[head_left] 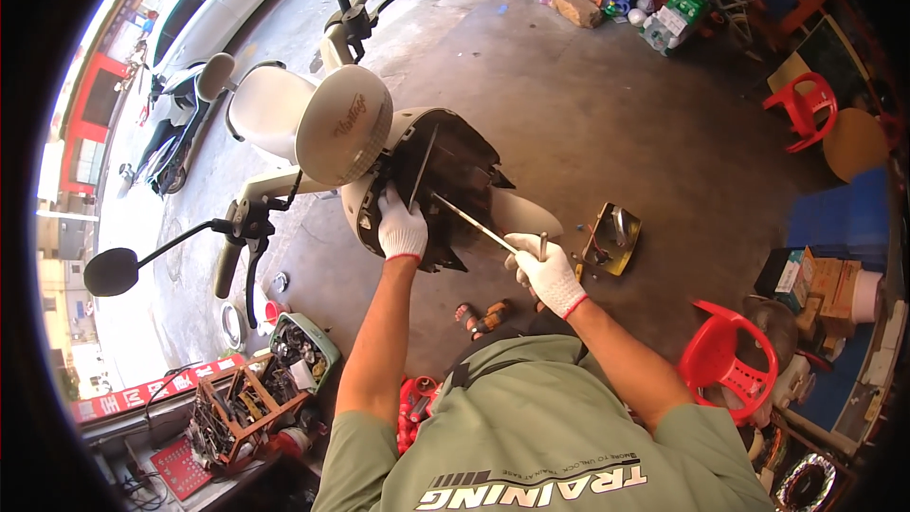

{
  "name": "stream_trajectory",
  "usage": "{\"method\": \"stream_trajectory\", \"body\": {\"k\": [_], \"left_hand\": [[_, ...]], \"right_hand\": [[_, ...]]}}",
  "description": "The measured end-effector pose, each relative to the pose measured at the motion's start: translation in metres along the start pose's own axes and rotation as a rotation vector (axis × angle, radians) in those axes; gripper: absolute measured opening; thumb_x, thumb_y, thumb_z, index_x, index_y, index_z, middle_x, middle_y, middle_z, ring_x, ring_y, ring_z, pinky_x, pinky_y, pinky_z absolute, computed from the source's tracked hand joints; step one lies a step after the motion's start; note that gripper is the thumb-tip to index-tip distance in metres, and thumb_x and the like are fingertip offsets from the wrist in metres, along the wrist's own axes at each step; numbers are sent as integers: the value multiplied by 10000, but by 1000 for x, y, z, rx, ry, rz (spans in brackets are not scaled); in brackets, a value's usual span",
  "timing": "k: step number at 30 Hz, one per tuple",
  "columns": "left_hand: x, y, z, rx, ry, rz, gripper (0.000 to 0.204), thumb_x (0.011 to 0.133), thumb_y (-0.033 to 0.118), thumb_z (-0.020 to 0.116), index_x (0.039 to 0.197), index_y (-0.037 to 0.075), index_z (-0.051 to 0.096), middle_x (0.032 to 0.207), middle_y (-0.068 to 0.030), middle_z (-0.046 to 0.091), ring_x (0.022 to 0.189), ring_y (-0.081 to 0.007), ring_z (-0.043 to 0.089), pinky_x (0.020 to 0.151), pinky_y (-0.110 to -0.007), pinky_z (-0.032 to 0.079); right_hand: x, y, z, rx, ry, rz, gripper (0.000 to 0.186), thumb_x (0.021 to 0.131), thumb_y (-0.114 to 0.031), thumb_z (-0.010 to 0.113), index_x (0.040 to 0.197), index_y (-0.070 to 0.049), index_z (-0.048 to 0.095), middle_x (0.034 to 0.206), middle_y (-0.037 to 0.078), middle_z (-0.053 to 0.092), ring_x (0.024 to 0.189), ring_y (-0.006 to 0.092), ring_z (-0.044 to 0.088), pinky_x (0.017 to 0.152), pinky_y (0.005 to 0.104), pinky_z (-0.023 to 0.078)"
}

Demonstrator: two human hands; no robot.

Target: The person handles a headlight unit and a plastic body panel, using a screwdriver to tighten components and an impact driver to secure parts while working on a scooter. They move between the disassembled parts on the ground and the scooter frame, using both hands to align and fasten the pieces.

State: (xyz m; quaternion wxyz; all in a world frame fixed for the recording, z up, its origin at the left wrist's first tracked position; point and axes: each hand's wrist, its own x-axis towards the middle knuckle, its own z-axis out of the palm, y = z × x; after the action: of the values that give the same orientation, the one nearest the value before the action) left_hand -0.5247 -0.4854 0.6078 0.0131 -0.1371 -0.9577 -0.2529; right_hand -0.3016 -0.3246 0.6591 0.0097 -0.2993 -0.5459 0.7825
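Observation:
A cream-coloured scooter stands before me, its round headlight unit point(343, 125) near the handlebars and its dark front cavity point(455, 166) exposed. My left hand point(403, 228), in a white knit glove, reaches to the left edge of that cavity. Its fingers are bent, and their tips are partly hidden in the dark. A thin straight strip or rod slants up beside them. My right hand point(548, 275), gloved too, is closed around a long T-handle wrench point(476, 223). The wrench's shaft points left into the cavity; where its tip meets the scooter is hard to make out.
On the floor to the right lies a yellow-edged tray point(613, 239) with small parts. Red plastic chairs point(730, 360) stand farther right. Lower left are a green bin point(305, 353) and a rack of tools point(245, 412). The scooter's mirror point(112, 271) juts out left.

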Motion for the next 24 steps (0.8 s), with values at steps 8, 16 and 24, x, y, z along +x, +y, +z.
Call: {"method": "stream_trajectory", "body": {"k": [8,16,24], "left_hand": [[53,-15,5,168,-269,-1,364,889,224,616,1199,35,588,1150,-268,643,1049,-472,619,880,-537,513],[9,19,-17,32,-269,63,263,889,209,619,1087,36,615,1034,-241,680,990,-450,637,880,-506,506],[-89,8,10,25,-580,-8,393,839,303,651,1194,136,666,978,-198,716,950,-392,679,843,-458,546]], "right_hand": [[4,9,-1,4,-6,-46,327,985,-54,509,1281,35,614,867,63,688,643,80,548,631,240,477],[-33,5,-37,129,-26,38,332,983,-56,514,1289,26,614,881,49,666,665,73,537,626,228,457],[-89,-1,-96,-57,-47,175,308,970,-72,508,1214,21,670,801,9,645,636,59,507,586,206,415]]}}
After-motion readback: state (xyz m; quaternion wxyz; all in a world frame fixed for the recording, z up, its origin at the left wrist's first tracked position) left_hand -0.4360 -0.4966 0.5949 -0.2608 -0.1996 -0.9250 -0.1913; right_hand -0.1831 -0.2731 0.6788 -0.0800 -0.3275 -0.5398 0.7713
